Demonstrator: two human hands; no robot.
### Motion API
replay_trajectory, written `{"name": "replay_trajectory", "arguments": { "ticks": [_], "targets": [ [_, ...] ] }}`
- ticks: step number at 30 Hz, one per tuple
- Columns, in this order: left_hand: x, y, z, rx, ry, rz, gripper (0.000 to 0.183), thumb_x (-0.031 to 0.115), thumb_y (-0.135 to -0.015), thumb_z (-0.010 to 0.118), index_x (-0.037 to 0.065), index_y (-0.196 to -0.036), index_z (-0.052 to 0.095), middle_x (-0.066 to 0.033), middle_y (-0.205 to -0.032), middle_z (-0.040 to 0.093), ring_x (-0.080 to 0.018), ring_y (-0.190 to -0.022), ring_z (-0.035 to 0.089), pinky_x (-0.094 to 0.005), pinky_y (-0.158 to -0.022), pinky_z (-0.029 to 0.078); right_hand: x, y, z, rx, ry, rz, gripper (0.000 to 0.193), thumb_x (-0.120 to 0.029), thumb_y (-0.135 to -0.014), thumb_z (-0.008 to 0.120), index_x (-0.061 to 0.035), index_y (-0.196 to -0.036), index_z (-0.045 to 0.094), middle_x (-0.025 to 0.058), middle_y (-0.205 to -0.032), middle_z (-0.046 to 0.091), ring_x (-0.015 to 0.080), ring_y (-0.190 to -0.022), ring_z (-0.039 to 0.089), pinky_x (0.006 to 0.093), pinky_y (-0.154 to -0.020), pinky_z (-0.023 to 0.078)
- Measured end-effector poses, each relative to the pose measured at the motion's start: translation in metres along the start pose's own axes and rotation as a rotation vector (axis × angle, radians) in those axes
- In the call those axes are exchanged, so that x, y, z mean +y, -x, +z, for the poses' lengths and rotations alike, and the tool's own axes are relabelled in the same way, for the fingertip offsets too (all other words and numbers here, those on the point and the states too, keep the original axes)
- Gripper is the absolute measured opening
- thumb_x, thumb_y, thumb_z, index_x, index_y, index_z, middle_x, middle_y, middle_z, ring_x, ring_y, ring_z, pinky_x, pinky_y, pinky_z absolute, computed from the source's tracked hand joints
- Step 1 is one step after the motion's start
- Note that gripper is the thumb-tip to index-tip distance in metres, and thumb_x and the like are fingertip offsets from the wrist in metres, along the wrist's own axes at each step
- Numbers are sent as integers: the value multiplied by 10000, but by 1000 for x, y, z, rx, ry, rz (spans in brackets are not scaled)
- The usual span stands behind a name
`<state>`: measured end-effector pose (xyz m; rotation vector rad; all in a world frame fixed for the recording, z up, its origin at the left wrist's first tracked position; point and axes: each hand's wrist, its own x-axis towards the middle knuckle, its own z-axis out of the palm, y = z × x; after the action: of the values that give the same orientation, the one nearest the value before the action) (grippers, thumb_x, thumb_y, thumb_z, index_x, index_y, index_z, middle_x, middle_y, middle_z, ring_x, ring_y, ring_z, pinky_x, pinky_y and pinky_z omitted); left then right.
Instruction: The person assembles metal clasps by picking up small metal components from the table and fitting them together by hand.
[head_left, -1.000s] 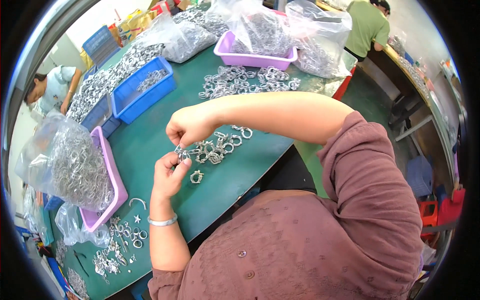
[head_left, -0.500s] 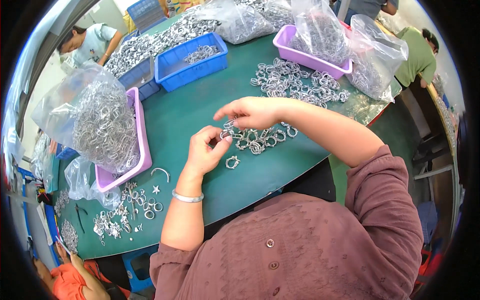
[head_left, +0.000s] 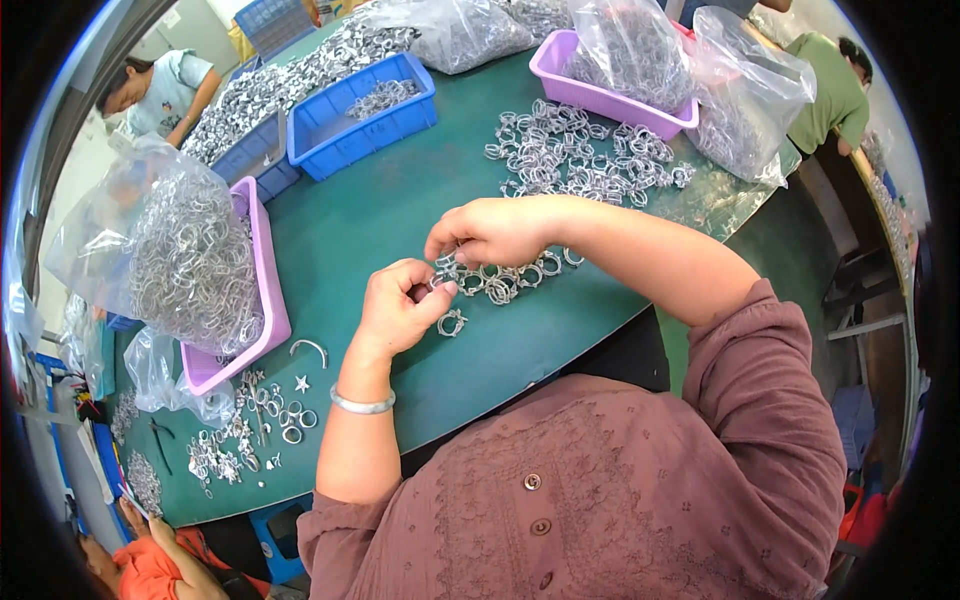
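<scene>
Over the near part of the green table, my left hand pinches a silver-coloured metal ring between thumb and forefinger. My right hand reaches in from the right, its fingers bent down onto another ring just above the left fingertips; the fingers partly cover it. Beside and below the right hand lies a small group of similar rings. One ring sits apart, nearer to me. Farther off spreads a bigger pile of rings.
Purple trays with bagged rings stand left and far right. A blue bin is at the back. Small metal pieces, a curved piece and pliers lie at left. Other people work around the table.
My right hand's fingers have bent downward from a more stretched pose and come closer to the left fingertips. The left hand keeps its pinch. The whole view has shifted slightly.
</scene>
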<state>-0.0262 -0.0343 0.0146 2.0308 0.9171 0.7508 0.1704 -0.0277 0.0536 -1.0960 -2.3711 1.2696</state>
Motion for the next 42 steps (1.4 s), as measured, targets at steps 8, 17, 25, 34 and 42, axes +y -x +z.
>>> {"name": "replay_trajectory", "arguments": {
  "ticks": [8,17,25,34,42],
  "targets": [
    [3,2,1,-46,-234,46,180,121,-634,675,3,-634,539,-28,-585,486,-92,-488,437,-238,-447,351,-5,-5,-4,-123,125,-20,246,-42,-823,443,-5,-1056,513,107,-805,581,163,-699,565,309,-671,463],
    [8,-1,0,-65,-335,-12,221,143,-612,706,10,-743,587,-29,-589,472,-102,-511,438,-251,-475,372,0,22,-20,166,-472,59,283,-93,-862,454,-32,-1132,514,38,-889,560,91,-718,537,234,-657,457],
    [-4,0,0,108,-294,-35,242,190,-668,684,14,-814,603,-55,-644,506,-159,-543,483,-278,-502,406,-1,162,-25,697,-366,162,290,-73,-841,452,-59,-1119,535,-3,-864,534,73,-729,509,226,-690,440],
    [-3,1,9,107,-205,36,171,125,-696,665,18,-816,608,-56,-644,521,-137,-531,490,-255,-499,418,32,177,33,838,-751,414,279,-47,-852,453,-63,-1123,519,5,-838,505,91,-769,489,256,-644,502],
    [-5,-1,6,102,-171,-9,169,84,-715,655,-10,-847,606,-37,-690,545,-86,-589,491,-222,-541,420,35,128,45,768,-893,279,269,-26,-855,441,-46,-1112,518,26,-845,497,101,-756,478,248,-644,494]
  ]
}}
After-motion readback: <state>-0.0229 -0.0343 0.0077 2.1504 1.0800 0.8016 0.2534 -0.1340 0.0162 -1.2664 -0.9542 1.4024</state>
